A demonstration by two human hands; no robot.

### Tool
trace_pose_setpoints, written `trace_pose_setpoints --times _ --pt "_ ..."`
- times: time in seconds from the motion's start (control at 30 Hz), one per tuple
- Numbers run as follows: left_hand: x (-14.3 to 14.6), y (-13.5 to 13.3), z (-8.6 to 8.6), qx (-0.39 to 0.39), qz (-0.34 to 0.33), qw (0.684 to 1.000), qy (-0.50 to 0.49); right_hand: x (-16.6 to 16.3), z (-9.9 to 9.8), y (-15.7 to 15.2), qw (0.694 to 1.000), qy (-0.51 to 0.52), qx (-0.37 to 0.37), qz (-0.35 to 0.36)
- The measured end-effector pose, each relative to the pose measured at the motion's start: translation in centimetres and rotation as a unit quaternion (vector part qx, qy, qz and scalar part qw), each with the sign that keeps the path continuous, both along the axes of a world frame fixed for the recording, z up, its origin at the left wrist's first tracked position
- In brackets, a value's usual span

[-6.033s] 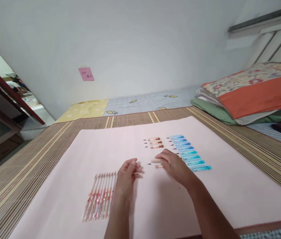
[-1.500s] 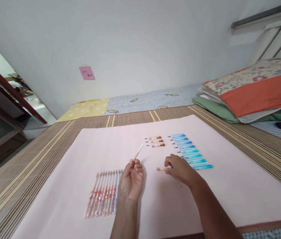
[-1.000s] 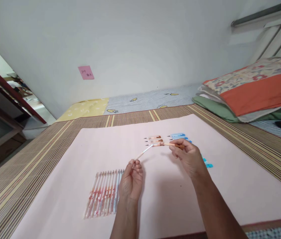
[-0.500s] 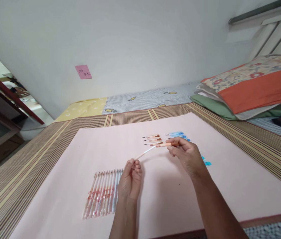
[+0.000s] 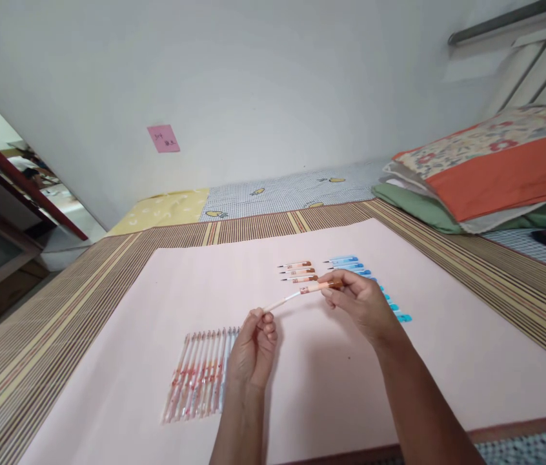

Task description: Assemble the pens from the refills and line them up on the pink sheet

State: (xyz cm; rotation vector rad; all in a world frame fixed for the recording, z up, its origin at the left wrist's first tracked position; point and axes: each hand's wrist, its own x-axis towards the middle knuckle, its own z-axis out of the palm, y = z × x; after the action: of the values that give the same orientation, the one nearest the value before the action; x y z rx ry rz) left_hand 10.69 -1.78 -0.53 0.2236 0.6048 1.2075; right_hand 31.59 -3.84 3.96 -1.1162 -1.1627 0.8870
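Above the pale pink sheet (image 5: pixel 326 387), the slim peach-and-brown barrel (image 5: pixel 309 289) meets the slender white stick (image 5: pixel 277 304) at its left end. The right hand (image 5: pixel 359 303) pinches the barrel, the left hand (image 5: pixel 254 349) the stick, probably gripping outer parts so the joint is free. The barrel looks glossy, with small reddish-brown print.

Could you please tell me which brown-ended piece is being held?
The brown-ended piece in the right hand, meeting the pale rod held by the left hand; the other three lie in a column on the pink sheet.
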Motion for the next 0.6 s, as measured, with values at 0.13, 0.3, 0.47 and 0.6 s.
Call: trace_pose_setpoints --times 0.13,0.3,0.47,0.6 --pt "0.1 -0.2 0.0 0.021 -0.019 0.999 0.044 -0.4 0.2 -0.2 0.999 -0.005 -0.008 0.046" --pt "0.0 -0.3 0.1 0.03 -0.026 0.998 0.049 -1.1 -0.1 0.0 0.997 0.005 -0.014 0.071" --pt "-0.1 -0.4 0.7 0.053 -0.027 0.996 0.061 -1.5 -0.1 0.1 0.997 0.022 0.008 0.071" --pt "0.0 -0.5 0.9 0.088 -0.014 0.992 0.094 -1.7 0.0 0.0 0.996 0.022 0.037 0.077"
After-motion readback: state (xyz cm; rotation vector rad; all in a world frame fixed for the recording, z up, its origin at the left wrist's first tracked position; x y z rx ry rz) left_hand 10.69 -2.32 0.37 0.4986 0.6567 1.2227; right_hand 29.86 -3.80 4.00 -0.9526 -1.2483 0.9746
